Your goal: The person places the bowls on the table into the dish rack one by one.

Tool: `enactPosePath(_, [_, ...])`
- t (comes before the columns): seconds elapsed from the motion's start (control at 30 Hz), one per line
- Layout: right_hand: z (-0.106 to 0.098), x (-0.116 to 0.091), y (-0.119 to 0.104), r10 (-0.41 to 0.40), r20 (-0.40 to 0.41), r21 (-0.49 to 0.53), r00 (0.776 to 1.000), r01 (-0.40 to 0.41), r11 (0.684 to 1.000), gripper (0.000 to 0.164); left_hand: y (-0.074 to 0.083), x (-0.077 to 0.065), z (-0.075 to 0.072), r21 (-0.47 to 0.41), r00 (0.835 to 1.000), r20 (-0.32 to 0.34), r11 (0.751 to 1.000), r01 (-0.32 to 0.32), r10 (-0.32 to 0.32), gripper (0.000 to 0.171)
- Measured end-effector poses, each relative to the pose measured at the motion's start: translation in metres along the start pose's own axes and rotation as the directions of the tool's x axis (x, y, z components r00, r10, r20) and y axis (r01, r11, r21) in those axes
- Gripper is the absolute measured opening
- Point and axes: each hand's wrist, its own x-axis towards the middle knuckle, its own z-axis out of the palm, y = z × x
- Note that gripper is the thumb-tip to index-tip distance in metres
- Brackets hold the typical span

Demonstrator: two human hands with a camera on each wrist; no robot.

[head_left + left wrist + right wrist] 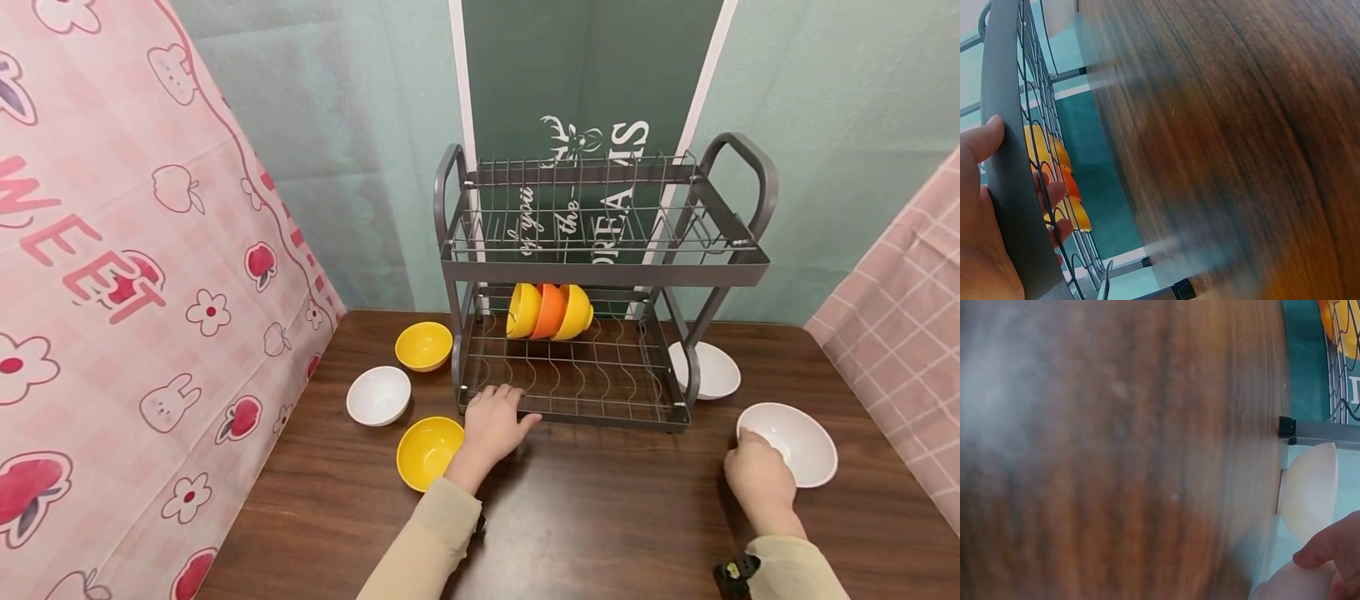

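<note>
My left hand (495,425) grips the lower front rail of a dark grey two-tier dish rack (570,418). In the left wrist view the thumb (990,139) lies over the rail's front, and the fingers (1054,197) reach in among the wires. At the right, my right hand (759,477) pinches the near-left rim of a white bowl (806,446). The right wrist view shows that thumb (1319,550) on the bowl's outer wall, while most of the bowl is cut off. Two yellow bowls and an orange bowl (551,312) stand on edge in the lower tier.
Another white bowl (716,372) sits beside the rack's right leg. Left of the rack are a yellow bowl (423,346), a white bowl (378,396) and a nearer yellow bowl (420,454), close to the left forearm. Cloth hangs behind and at both sides of the wooden table (585,517).
</note>
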Motion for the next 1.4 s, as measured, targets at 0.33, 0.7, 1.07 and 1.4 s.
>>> enactPosePath(0.33, [0.001,-0.005,-0.002,-0.019,0.013,-0.010,1.000,0.019,1.000,0.021,0.000,-0.002,0.000,-0.007,1.000,0.011,1.000,-0.002,0.002,0.052])
enactPosePath(0.7, [-0.008,-0.012,-0.012,-0.051,-0.108,-0.014,0.993,0.050,0.999,0.018,0.000,-0.001,0.002,0.002,1.000,0.010,1.000,0.000,0.000,0.053])
enactPosePath(1.07, [-0.022,-0.019,-0.033,-0.075,-0.209,0.016,0.975,0.080,0.997,0.017,0.001,-0.001,-0.001,-0.003,1.000,0.015,1.000,0.004,-0.004,0.053])
enactPosePath(1.4, [-0.041,-0.030,-0.065,-0.131,-0.316,0.042,0.940,0.152,0.988,0.010,-0.001,-0.001,0.001,-0.001,0.999,-0.050,1.000,-0.013,0.013,0.050])
